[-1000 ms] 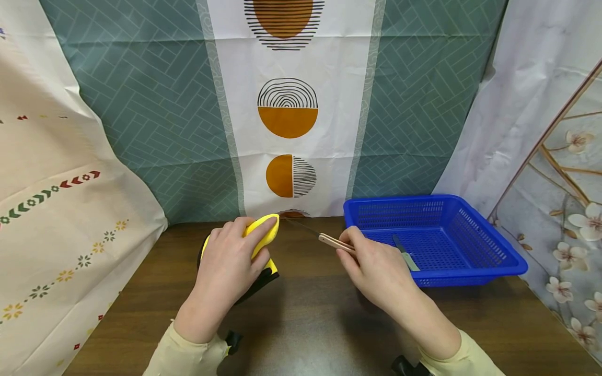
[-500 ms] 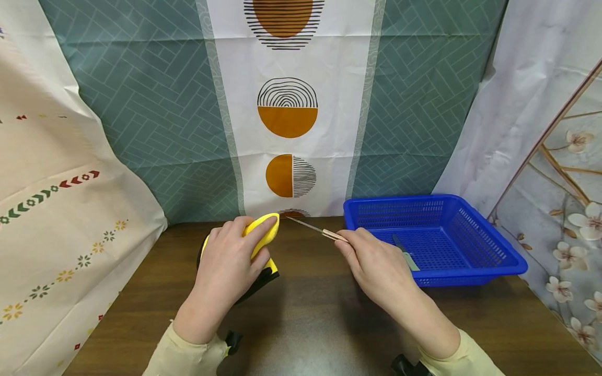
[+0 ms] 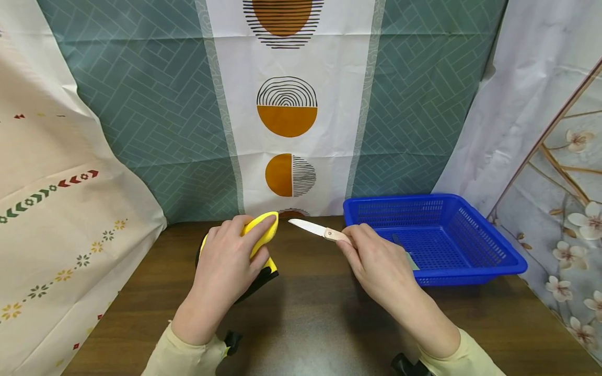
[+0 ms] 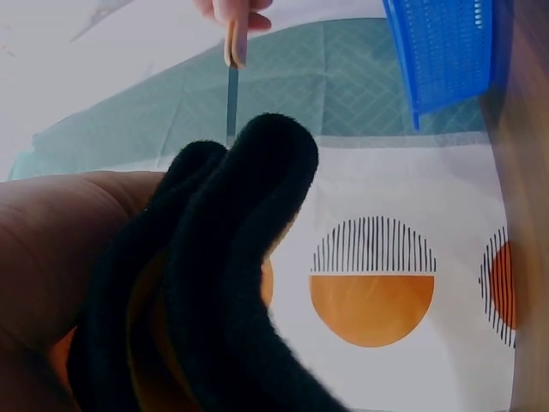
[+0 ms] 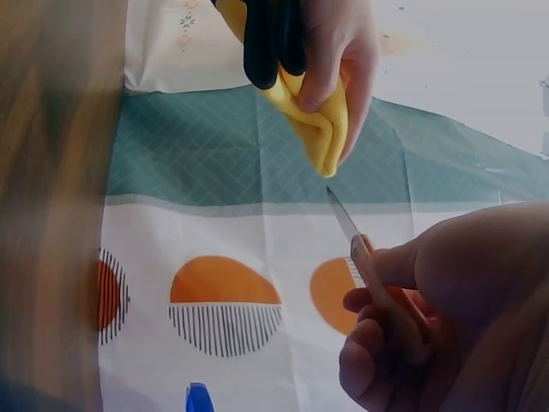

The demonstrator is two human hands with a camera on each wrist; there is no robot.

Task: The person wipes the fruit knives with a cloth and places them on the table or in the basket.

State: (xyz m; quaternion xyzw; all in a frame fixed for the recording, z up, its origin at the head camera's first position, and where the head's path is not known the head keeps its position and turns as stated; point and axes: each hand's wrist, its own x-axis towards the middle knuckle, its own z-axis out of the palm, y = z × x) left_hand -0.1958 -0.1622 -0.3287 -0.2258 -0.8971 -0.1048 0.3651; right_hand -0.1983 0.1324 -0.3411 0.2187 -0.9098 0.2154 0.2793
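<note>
My left hand [image 3: 226,258] grips a folded cloth [image 3: 265,234], yellow on one face and black on the other. Its dark folds [image 4: 244,215] fill much of the left wrist view. In my right hand [image 3: 381,266] is a small folding knife [image 3: 308,226], unfolded, with a pale pink handle. Fingers and thumb hold it by that handle, most of which the hand hides in the head view. The blade's bright flat side faces up toward the head, and its tip points left at the cloth. In the right wrist view a small gap separates tip and yellow cloth [image 5: 324,137].
A blue plastic basket [image 3: 470,272] stands at the right rear of the brown wooden table [image 3: 315,318]. Inside lies another knife with a pale green handle [image 3: 412,261], partly covered by my right hand. Patterned cloths hang behind the table and on both sides.
The knife has turned over in my right fingers: its blade was thin and edge-on and now shows its broad face. My left hand and the cloth have stayed nearly still.
</note>
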